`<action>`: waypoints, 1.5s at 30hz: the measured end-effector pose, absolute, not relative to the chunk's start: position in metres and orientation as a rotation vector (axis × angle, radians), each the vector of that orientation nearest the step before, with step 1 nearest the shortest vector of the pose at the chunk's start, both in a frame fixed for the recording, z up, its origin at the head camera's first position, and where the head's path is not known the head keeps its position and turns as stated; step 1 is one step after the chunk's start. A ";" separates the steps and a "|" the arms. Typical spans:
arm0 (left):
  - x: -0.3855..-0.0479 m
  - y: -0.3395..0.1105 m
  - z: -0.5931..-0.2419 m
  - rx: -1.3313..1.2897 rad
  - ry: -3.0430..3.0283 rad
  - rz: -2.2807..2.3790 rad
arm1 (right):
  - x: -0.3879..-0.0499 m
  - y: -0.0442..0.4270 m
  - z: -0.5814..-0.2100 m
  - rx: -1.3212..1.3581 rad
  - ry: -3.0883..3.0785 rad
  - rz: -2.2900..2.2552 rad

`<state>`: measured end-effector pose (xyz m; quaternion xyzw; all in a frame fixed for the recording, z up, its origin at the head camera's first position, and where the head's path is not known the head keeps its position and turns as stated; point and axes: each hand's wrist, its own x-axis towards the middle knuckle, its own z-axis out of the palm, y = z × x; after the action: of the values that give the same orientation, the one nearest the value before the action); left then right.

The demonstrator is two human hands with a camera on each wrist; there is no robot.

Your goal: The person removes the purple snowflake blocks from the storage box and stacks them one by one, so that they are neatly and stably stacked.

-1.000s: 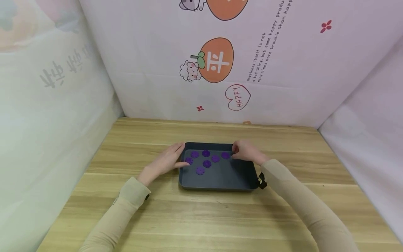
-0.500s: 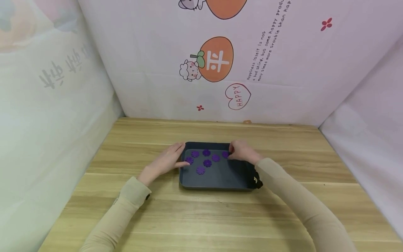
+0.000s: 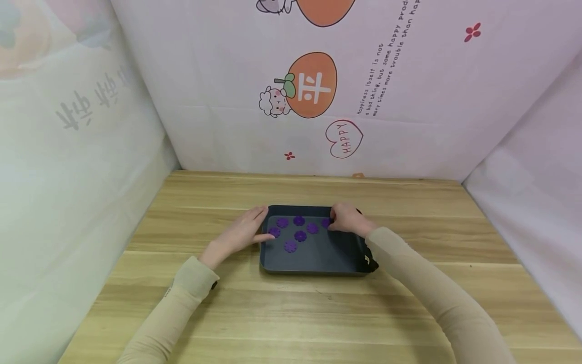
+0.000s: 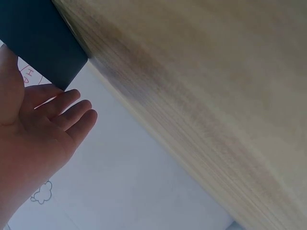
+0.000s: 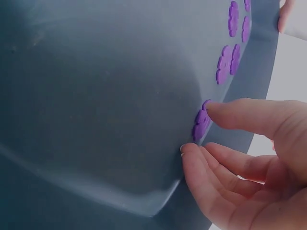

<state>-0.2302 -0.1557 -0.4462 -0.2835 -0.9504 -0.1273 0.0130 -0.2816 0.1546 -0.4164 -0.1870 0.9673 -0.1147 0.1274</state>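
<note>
far in the tray point(image 3: 318, 259), our right hand point(image 3: 349, 219) meets the rightmost purple flower point(image 3: 325, 222). left wrist view: our left hand point(image 4: 41, 132), fingers extended, should steady the tray's left edge. right wrist view: thumb and fingertips flank the flower, pinch unclear; let's guide its rim lightly.

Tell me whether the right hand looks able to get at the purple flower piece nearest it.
Probably yes: the right hand's thumb already overlaps that piece, and nothing visible blocks it.
</note>
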 end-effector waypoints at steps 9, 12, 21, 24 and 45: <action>-0.229 -0.156 -0.445 -0.885 -2.962 -0.405 | -0.283 0.151 -0.422 -0.612 2.821 -0.309; -0.229 -0.156 -0.446 -0.890 -2.950 -0.403 | -0.282 0.151 -0.421 -0.607 2.816 -0.329; -0.229 -0.156 -0.446 -0.896 -2.941 -0.397 | -0.279 0.149 -0.423 -0.601 2.831 -0.312; -0.229 -0.156 -0.447 -0.894 -2.938 -0.389 | -0.279 0.149 -0.425 -0.602 2.834 -0.296; -0.231 -0.155 -0.448 -0.882 -2.956 -0.411 | -0.282 0.150 -0.426 -0.571 2.816 -0.303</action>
<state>-0.2314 -0.1553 -0.4483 -0.2835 -0.9497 -0.1319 0.0148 -0.2816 0.1501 -0.4265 -0.1962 0.9669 -0.1040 0.1260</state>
